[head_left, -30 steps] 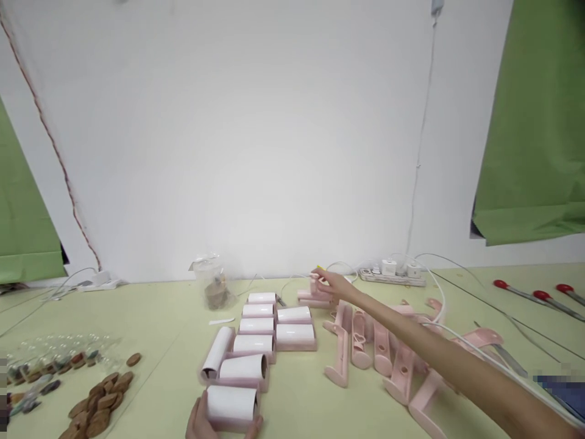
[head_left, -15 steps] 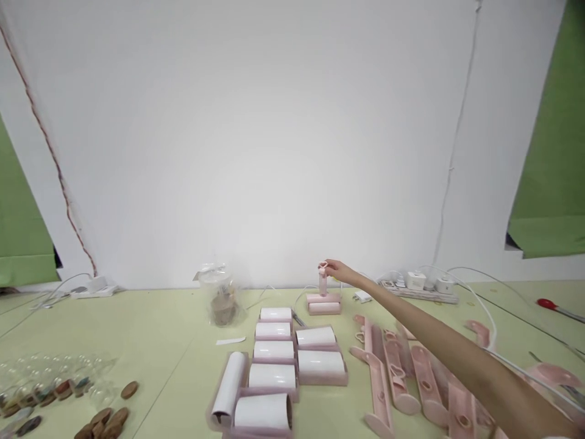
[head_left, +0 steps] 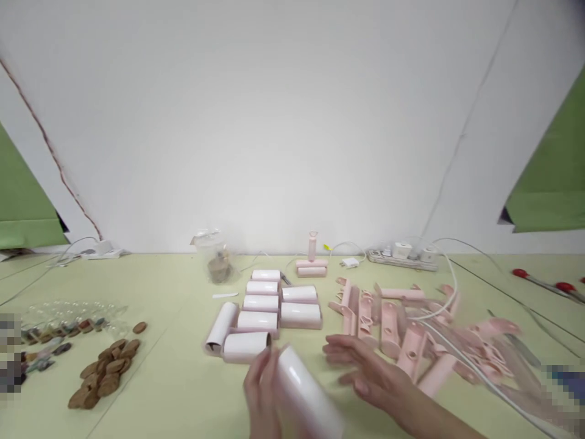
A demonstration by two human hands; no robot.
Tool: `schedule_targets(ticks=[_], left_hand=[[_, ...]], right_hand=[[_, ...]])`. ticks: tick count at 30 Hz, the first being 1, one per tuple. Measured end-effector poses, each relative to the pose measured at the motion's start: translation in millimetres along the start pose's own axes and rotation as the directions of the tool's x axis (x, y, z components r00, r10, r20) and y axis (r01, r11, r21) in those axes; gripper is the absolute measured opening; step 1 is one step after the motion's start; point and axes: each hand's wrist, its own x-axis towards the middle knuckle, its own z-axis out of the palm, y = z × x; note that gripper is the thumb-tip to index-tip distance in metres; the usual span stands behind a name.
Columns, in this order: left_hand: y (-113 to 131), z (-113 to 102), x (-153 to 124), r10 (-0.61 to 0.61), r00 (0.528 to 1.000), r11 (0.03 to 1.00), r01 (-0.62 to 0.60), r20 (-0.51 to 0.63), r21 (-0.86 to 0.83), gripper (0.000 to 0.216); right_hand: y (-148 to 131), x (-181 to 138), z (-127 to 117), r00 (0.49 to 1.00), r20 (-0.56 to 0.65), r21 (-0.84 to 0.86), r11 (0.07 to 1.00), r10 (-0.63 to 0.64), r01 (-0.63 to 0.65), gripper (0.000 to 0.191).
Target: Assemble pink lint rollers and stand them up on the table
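Observation:
My left hand grips a white lint roller refill, tilted and a little blurred, low in the middle of the head view. To its right my right hand is apart from the roll, fingers stretched out and nothing in them. Several more white refill rolls lie grouped in pinkish wrap just beyond my left hand. Beyond and beside my right hand is a loose heap of pink plastic lint roller parts. A pink lint roller with an upright handle stands near the wall.
Brown wooden slices and small corked glass bottles lie at the left. A plastic bag stands by the wall. White cable crosses the pink parts from the power strip. Red-handled scissors lie far right.
My right hand has let go of the pink lint roller by the wall and come back toward me, open. My left hand has come into view with a white refill roll.

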Motion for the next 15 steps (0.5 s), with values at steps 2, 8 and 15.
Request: schedule_targets(ticks=[2,8,15], left_hand=[[32,18,11,0.112,0.986,0.994,-0.113,0.123,0.001,0.106],[94,44,62,0.392,0.672,0.888,-0.456,0.628,-0.066,0.102],[97,68,71,0.036,0.840,0.990,0.043,0.541,-0.132,0.071]], right_hand=[[2,-10,15,0.994,-0.016,0.318,0.943,0.104,-0.094,0.059],[30,-13,14,0.940,-0.197,0.840,0.542,0.277,0.017,0.046],[46,-9,4,0.887,-0.166,0.980,0.172,0.430,0.100,0.035]])
